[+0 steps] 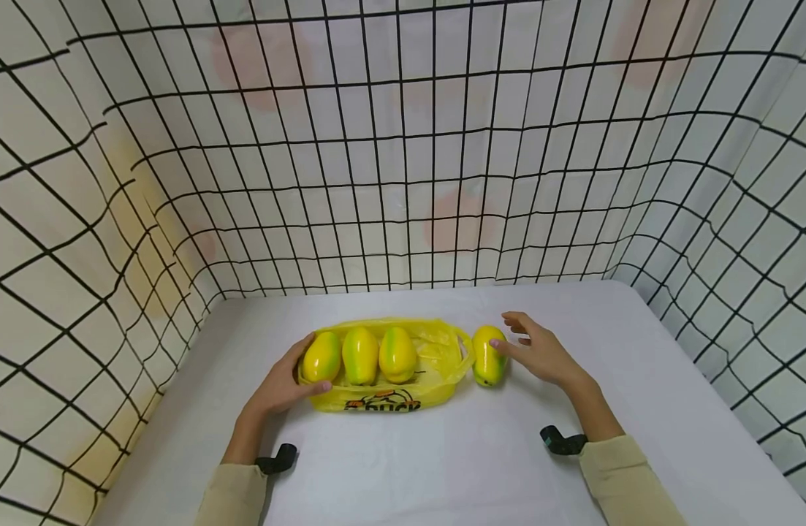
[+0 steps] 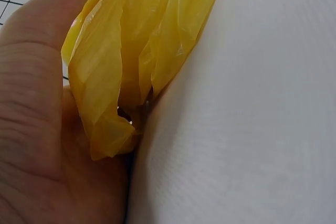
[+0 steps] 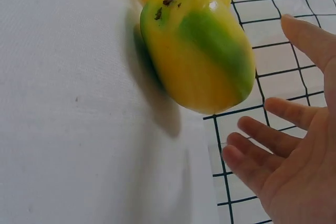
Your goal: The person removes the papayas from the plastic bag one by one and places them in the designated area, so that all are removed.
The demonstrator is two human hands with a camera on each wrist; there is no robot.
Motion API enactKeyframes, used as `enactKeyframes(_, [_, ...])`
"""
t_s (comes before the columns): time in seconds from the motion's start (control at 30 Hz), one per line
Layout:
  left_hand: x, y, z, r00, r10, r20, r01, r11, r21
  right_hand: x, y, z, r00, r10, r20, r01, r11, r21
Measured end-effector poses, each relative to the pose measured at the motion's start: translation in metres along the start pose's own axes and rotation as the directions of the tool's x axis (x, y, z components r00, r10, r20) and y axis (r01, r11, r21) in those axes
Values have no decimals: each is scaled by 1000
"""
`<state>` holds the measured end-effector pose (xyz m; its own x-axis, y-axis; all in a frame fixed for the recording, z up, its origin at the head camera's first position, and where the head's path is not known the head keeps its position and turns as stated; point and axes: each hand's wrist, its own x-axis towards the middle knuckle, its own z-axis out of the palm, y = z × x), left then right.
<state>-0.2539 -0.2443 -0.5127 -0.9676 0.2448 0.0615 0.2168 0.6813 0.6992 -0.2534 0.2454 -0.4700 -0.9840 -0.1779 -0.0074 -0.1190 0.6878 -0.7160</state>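
Observation:
A yellow plastic bag (image 1: 435,398) with dark print on its front lies on the table, its mouth spread upward. Three yellow-green mangoes sit in a row in it: a left mango (image 1: 322,358), a middle mango (image 1: 359,356) and a right mango (image 1: 397,354). My left hand (image 1: 286,380) holds the bag's left end, thumb at the near rim and fingers round the far side. A fourth mango (image 3: 199,51) lies outside, beside the bag's right end. Next to it my right hand (image 1: 539,351) is spread, with a gap to the fruit in the right wrist view.
A white cloth covers the table (image 1: 403,467). Black grid netting (image 1: 403,175) over pale cloth rises at the back and both sides. Each wrist wears a small black camera, a left one (image 1: 278,459) and a right one (image 1: 562,441).

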Motion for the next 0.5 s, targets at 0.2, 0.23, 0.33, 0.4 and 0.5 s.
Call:
enactKeyframes(0.2, [0, -3, 1, 1000, -10, 4, 10, 1000, -10, 1, 1, 0, 998, -18, -59, 19, 1000, 10])
enactKeyframes(0.23, [0, -4, 2, 1000, -12, 2, 12, 1000, -16, 1, 0, 1, 997, -23, -69, 24, 1000, 11])
enactKeyframes(0.33, [0, -4, 2, 1000, -25, 4, 25, 1000, -18, 0, -2, 2, 995, -46, -90, 48, 999, 19])
enactKeyframes(0.4, [-1, -4, 3, 1000, -24, 3, 24, 1000, -16, -1, -5, 2, 992, -67, -106, 70, 997, 28])
enactKeyframes(0.5, [-1, -4, 3, 1000, -17, -2, 17, 1000, -15, -2, -10, 1, 987, -101, -126, 107, 993, 40])
